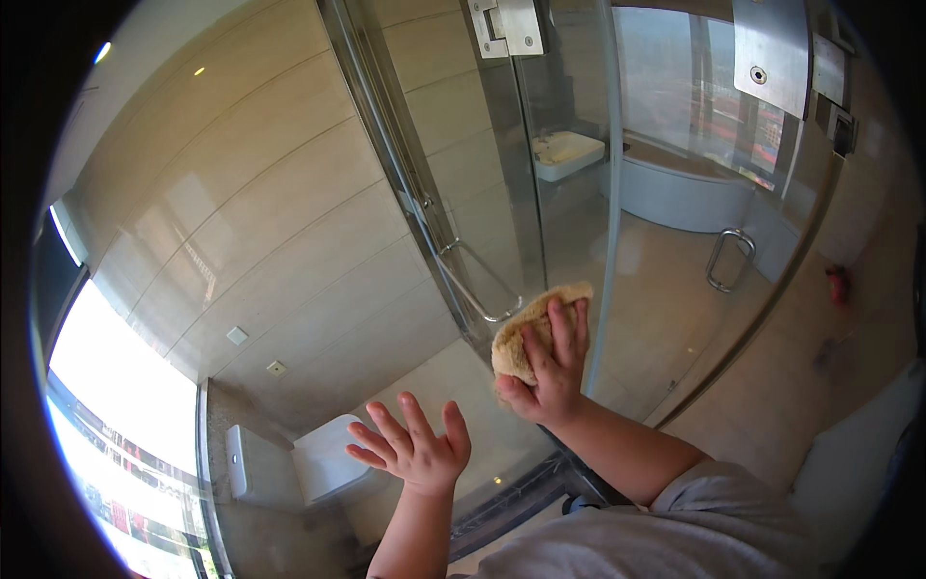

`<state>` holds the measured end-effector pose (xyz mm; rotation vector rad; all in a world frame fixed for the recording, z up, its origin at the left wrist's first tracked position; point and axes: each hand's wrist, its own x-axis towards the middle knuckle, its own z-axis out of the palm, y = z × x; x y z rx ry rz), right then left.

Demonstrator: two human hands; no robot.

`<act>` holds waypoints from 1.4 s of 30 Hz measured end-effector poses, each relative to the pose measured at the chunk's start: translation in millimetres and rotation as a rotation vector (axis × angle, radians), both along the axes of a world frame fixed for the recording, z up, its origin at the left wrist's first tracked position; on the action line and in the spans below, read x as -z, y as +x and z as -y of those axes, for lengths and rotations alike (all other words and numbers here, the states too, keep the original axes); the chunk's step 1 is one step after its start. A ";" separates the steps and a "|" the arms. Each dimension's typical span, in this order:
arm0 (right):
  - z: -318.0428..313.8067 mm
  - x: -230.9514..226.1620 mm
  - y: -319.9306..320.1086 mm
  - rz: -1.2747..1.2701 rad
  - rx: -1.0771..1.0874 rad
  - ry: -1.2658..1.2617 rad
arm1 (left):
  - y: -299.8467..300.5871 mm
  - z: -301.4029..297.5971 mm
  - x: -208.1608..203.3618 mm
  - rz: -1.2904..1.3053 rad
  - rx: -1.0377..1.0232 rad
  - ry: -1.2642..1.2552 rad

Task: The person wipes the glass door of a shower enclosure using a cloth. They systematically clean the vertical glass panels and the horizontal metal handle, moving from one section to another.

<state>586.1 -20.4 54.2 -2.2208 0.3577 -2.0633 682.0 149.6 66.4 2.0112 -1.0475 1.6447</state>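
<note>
Tiled bathroom, glass shower door [540, 193]: right hand [555, 372] closing around soft, light sponge [526, 328] at one o'clock, likely squashing easily; left hand [415, 449] spreading open, holding nothing.

Glass panel [540, 174]: bare pane open above and left of the sponge [526, 328]. Obstacles: towel bar [473, 280] just left of the sponge, metal frame [386, 125] further left, door handle [728, 259] well right, hinge plate [772, 53] at top.
</note>
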 end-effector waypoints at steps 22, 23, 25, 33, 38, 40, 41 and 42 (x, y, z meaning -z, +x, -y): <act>1.0 13.9 -1.6 -0.047 0.079 -0.057 | 1.5 2.4 1.8 0.019 0.005 -0.003; 5.0 35.2 -4.6 -0.051 0.071 -0.072 | 0.9 2.4 1.8 0.019 0.001 -0.003; 14.9 58.9 -8.9 -0.061 0.049 -0.112 | -0.5 3.7 1.0 0.023 -0.002 -0.007; 39.2 -64.3 2.9 0.185 0.004 0.023 | 5.0 0.5 12.8 0.012 -0.019 -0.041; 22.4 -21.1 -4.0 0.077 0.046 -0.006 | 2.8 -2.3 16.2 0.004 -0.018 -0.048; 19.4 30.8 -4.8 0.012 0.008 -0.009 | 3.2 -1.4 14.8 0.002 -0.028 -0.052; 17.6 57.9 -8.5 -0.022 -0.011 -0.022 | 1.9 -1.3 13.7 0.002 -0.024 -0.051; 15.7 82.7 -11.7 -0.057 -0.013 -0.034 | 1.5 0.5 13.4 0.003 -0.020 -0.054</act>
